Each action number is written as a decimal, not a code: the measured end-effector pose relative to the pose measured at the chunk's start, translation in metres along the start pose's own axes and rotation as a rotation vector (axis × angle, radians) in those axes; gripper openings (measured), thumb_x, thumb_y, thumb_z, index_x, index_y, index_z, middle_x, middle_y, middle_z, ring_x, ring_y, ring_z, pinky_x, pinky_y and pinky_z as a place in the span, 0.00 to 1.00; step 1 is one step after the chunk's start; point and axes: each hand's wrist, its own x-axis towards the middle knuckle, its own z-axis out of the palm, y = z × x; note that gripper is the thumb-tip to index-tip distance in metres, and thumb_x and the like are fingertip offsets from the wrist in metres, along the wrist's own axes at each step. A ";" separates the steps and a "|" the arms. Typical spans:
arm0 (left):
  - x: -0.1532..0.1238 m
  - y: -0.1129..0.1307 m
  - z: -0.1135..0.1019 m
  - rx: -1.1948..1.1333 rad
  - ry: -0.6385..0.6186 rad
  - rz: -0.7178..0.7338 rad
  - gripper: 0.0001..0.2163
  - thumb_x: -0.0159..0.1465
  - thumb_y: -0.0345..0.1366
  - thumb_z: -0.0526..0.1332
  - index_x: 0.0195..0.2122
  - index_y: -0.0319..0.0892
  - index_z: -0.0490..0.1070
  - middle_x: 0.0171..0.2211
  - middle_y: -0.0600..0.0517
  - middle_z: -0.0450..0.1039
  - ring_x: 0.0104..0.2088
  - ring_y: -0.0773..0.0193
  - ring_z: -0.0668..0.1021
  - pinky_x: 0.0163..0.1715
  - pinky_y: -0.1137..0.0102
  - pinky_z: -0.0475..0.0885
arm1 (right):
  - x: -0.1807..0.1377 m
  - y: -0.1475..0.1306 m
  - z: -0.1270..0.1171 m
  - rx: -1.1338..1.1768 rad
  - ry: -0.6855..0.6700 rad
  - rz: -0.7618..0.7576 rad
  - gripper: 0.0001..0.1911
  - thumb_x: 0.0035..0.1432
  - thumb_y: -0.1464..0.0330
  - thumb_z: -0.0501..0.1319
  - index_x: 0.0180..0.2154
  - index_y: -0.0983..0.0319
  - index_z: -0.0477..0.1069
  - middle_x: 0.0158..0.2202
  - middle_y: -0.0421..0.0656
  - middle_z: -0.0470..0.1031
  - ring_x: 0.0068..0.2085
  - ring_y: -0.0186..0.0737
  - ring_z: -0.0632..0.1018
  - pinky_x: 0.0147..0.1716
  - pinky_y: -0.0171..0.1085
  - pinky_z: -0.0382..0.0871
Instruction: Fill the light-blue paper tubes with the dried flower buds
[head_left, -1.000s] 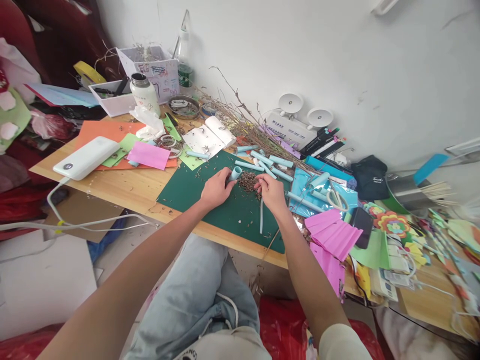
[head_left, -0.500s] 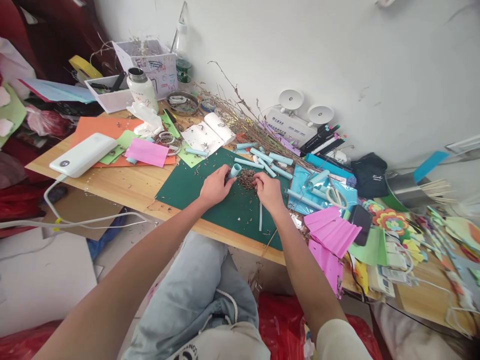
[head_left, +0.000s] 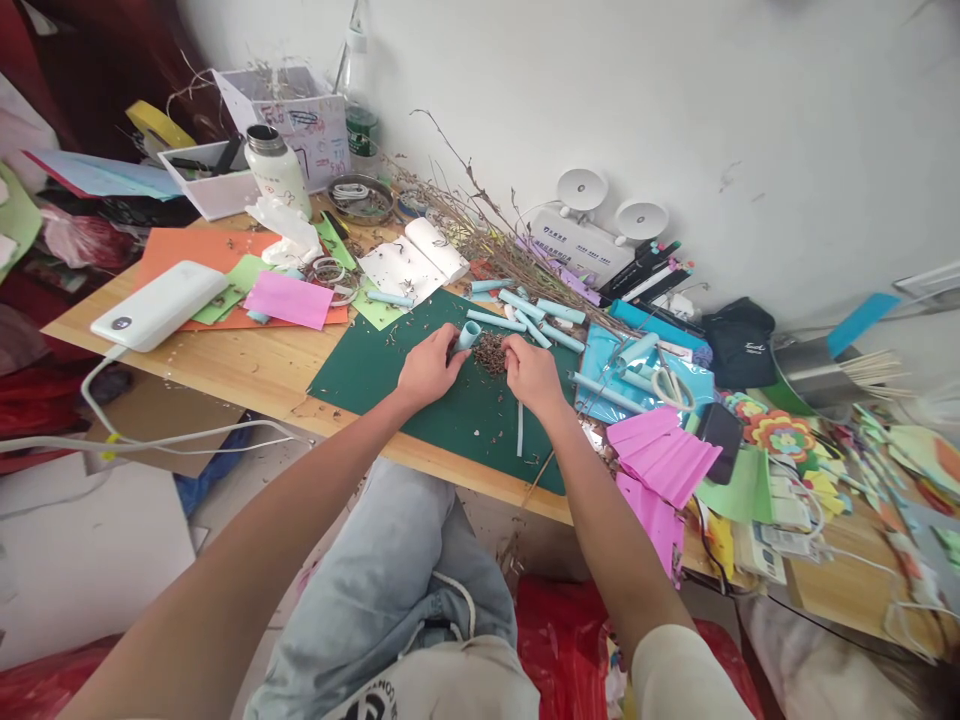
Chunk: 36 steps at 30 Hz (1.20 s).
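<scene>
My left hand [head_left: 433, 368] is closed around a short light-blue paper tube [head_left: 469, 335], whose open end faces up. Right beside the tube lies a small heap of dried brown plant bits [head_left: 490, 353] on the green cutting mat [head_left: 360, 368]. At the heap's right edge is my right hand [head_left: 530, 370], its thumb and fingers pinched together; whatever is between the fingertips is too small to make out. Several more light-blue paper tubes [head_left: 562, 312] lie just behind the heap. A thin pale strip [head_left: 520, 430] rests on the mat below my right hand.
Dry twigs [head_left: 480, 215] stretch along the wall side, near a white router [head_left: 577, 245]. To the left are a power bank [head_left: 159, 305], orange paper [head_left: 169, 258] and an open white bottle [head_left: 277, 175]. Scissors [head_left: 673, 388] and pink folded paper [head_left: 664, 455] lie right.
My right hand has shifted slightly left over the plant bits. The left hand still holds the tube, and the whole view has moved a little.
</scene>
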 end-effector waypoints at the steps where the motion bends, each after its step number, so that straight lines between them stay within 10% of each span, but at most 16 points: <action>1: 0.000 0.000 0.000 0.001 0.000 0.000 0.08 0.67 0.43 0.55 0.43 0.45 0.63 0.40 0.49 0.75 0.39 0.56 0.77 0.36 0.66 0.68 | 0.000 -0.001 0.000 -0.005 0.008 -0.003 0.14 0.64 0.72 0.48 0.42 0.59 0.71 0.28 0.43 0.77 0.30 0.43 0.76 0.33 0.37 0.62; 15: 0.001 0.000 0.000 -0.008 -0.012 -0.019 0.08 0.67 0.43 0.55 0.43 0.46 0.63 0.40 0.49 0.75 0.38 0.57 0.77 0.37 0.65 0.69 | -0.003 0.007 -0.018 0.311 0.021 0.159 0.16 0.55 0.72 0.61 0.46 0.59 0.77 0.42 0.43 0.82 0.35 0.41 0.80 0.39 0.40 0.73; 27: 0.000 0.001 -0.001 -0.037 -0.007 -0.011 0.08 0.67 0.42 0.55 0.42 0.45 0.63 0.41 0.48 0.75 0.39 0.57 0.78 0.39 0.64 0.70 | -0.074 -0.027 -0.042 -0.163 -0.512 -0.104 0.10 0.58 0.71 0.64 0.43 0.58 0.76 0.40 0.44 0.77 0.42 0.44 0.77 0.36 0.37 0.67; 36: 0.000 0.001 -0.001 -0.025 -0.011 -0.025 0.08 0.67 0.43 0.55 0.42 0.46 0.63 0.41 0.48 0.75 0.39 0.56 0.78 0.39 0.64 0.70 | -0.075 -0.017 -0.016 0.017 -0.066 -0.070 0.11 0.66 0.70 0.55 0.44 0.60 0.75 0.44 0.48 0.78 0.47 0.45 0.77 0.49 0.42 0.71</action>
